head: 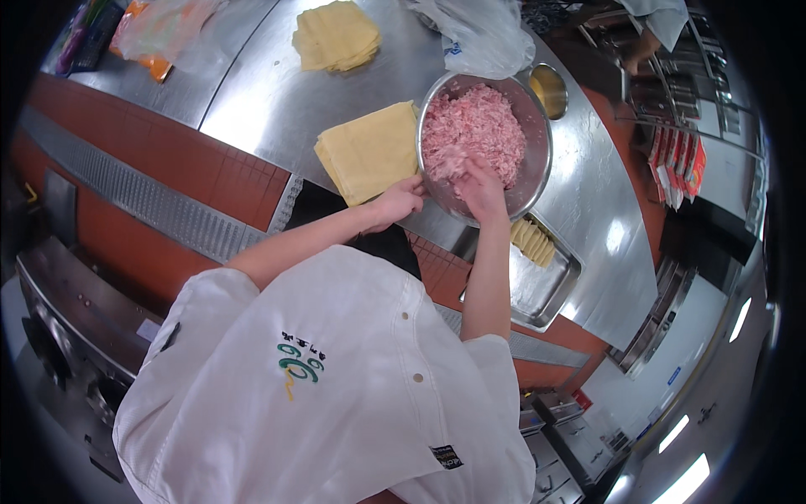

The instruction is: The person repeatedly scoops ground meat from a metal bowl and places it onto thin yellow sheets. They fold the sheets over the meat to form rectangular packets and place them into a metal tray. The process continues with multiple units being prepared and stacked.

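A steel bowl (538, 142) holds pink minced meat (478, 123). My right hand (482, 189) reaches into the bowl with its fingers in the near part of the mince; how much it grips is hidden. Left of the bowl lies a stack of square yellow dough sheets (371, 151), slightly fanned. My left hand (400, 200) is at the stack's near right corner, close to the bowl's rim, its fingertips partly hidden. Farther back lies another pile of yellow sheets (337, 34). A metal tray (532, 296) right of my right forearm holds a row of folded yellow pieces (533, 242).
Behind the bowl are a clear plastic bag (478, 38) and a small metal container of yellow liquid (549, 91). Orange packaging under plastic (141, 38) lies at the back left of the steel table (252, 101). Another person's arm (642, 50) shows at the upper right.
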A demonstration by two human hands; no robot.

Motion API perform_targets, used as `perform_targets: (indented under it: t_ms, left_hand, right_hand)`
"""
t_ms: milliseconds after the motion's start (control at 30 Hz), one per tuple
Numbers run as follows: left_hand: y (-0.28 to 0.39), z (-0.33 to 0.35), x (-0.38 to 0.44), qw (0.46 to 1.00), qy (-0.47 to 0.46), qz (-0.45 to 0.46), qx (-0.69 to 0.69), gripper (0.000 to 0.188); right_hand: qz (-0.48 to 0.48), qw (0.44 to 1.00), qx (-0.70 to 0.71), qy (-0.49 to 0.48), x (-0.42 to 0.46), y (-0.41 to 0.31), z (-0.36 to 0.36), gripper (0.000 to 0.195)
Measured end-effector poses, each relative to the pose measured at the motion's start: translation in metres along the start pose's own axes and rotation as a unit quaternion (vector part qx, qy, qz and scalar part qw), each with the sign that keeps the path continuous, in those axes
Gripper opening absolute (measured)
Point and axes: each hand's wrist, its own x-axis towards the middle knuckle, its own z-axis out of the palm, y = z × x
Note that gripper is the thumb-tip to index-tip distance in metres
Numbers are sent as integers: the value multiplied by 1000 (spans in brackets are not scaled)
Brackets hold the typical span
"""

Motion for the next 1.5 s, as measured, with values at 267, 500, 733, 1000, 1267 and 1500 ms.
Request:
perform_targets:
  t_ms: [267, 500, 733, 1000, 1267, 1500]
  left_hand:
    - [-11, -82, -36, 890, 49, -31, 453, 31]
    - [-16, -126, -85, 683, 104, 241, 682, 16]
    - [-12, -127, -65, 655, 95, 278, 696, 18]
    - [-14, -127, -59, 672, 111, 290, 673, 12]
    - [-16, -122, -62, 719, 138, 258, 630, 7]
    - [-17, -123, -63, 746, 151, 256, 596, 8]
  right_hand:
    - [-171, 945, -257, -105, -35, 28, 117, 42]
    - [-304, 723, -603, -142, 6, 130, 115, 29]
    - [-265, 750, -600, -85, 14, 135, 99, 22]
    - [-247, 787, -565, 20, 13, 141, 97, 20]
    - [-218, 806, -550, -15, 19, 138, 91, 21]
    - [-215, 809, -547, -22, 21, 139, 87, 23]
